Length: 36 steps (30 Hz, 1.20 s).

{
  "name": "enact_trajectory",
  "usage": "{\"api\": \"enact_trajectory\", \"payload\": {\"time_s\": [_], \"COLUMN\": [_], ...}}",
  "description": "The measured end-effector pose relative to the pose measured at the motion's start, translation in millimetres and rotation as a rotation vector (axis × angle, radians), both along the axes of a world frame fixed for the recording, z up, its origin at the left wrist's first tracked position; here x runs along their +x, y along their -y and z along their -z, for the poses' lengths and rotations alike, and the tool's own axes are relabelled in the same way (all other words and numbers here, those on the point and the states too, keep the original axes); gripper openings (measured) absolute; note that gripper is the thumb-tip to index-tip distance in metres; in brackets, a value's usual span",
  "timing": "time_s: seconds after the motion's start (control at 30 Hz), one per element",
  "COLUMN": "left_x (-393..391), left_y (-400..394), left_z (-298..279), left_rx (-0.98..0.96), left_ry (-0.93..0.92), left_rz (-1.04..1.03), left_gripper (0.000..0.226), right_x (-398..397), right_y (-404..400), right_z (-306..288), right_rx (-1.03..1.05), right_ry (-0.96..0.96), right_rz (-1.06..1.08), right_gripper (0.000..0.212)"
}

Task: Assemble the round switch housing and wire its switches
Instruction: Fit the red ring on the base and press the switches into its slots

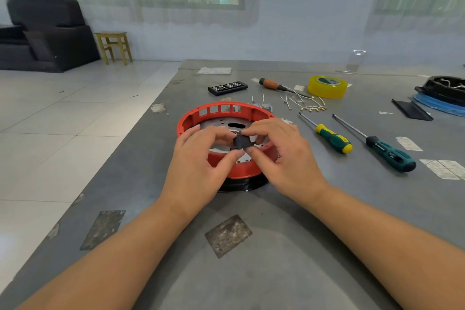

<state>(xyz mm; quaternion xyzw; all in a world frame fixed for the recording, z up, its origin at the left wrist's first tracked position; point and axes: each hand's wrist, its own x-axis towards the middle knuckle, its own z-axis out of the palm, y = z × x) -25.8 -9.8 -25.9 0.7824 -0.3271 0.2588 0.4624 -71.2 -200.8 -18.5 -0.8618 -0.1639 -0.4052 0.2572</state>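
A red round housing ring (201, 114) with square window slots sits on a black base (239, 185) in the middle of the grey table; a metal plate (226, 124) lies inside it. Over the ring's near side both hands hold one small black switch (241, 142). My left hand (201, 158) pinches it from the left, my right hand (281, 151) from the right. A thin metal terminal or wire end shows at the switch's top. Behind the ring lie short white wires with brass terminals (305, 106) and grey switches (261, 106).
Right of the ring lie a yellow-green screwdriver (332, 139) and a dark teal one (387, 152). Further back are a wooden-handled screwdriver (273, 84), a yellow tape roll (327, 87), a black bit case (227, 87) and a black cover on blue plastic (442, 93). The table's left edge is close.
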Motion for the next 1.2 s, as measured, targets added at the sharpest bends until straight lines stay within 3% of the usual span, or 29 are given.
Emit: {"api": "enact_trajectory", "payload": {"time_s": [0.27,0.6,0.87,1.2], "left_x": [-4.8,2.9,5.3,5.8], "left_y": [-3.7,-8.1,-19.0,-23.2], "left_z": [-4.0,3.5,-1.9,-3.9], "left_rx": [0.021,-0.017,0.058,0.106], "left_ry": [-0.117,-0.141,-0.107,-0.083], "left_rz": [0.019,0.027,0.102,0.136], "left_gripper": [0.025,0.004,0.023,0.022], "right_x": [-3.0,-4.0,-5.9,-5.3], "right_y": [-1.9,2.4,4.6,2.0], "right_z": [-2.4,-3.4,-3.9,-3.4], "right_rx": [0.058,0.093,0.163,0.128], "right_ry": [0.004,-0.051,-0.101,-0.074], "right_rz": [0.015,0.0,-0.028,-0.032], "right_gripper": [0.03,0.014,0.011,0.01]}}
